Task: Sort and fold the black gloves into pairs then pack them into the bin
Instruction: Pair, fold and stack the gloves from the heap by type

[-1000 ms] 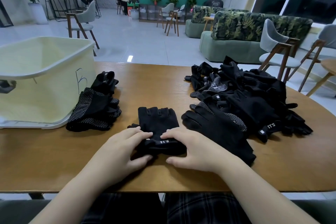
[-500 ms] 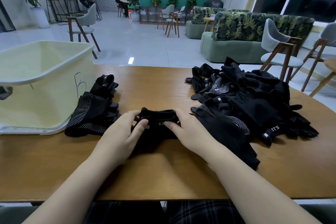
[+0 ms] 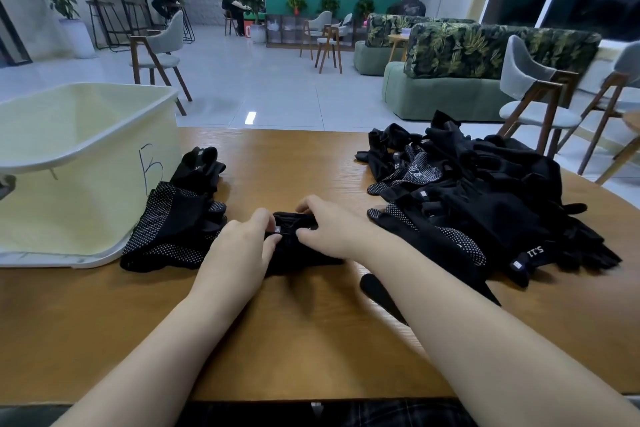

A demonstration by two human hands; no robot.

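Both hands pinch the same folded glove pair [image 3: 294, 236] at the middle of the surface [image 3: 311, 340]: the left hand [image 3: 242, 253] has thumb and fingers curled onto its near-left edge by the small white tag, and the right hand [image 3: 332, 229] has its fingers hooked over the far edge with the thumb on top. So each grip is narrow and holding cloth. A second ago this pair lay flat and long, fingers pointing to 12 o'clock, with the hands at its cuff; half a second ago the cuff was rolled up toward the fingers; now it is a short, thick bundle, tighter than before. I judge the fold to be nearly finished, with the hands tucking or pressing the last turn.

Going left to right: the pale yellow bin [image 3: 86, 163] stands at 10 o'clock, marked with a hand-drawn letter, and no gloves can be seen inside it from here. Just beside its near corner lies a stack of folded pairs [image 3: 173, 225] with dotted palms, unchanged across the frames. The held bundle sits at 12 o'clock, close to that stack. At 2 o'clock the loose pile of unsorted gloves [image 3: 485, 204] spreads wide, also unchanged.

For the task, one more pair is about done; I expect it to join the stack or the bin next. Most gloves remain unsorted, and packing has apparently not begun.
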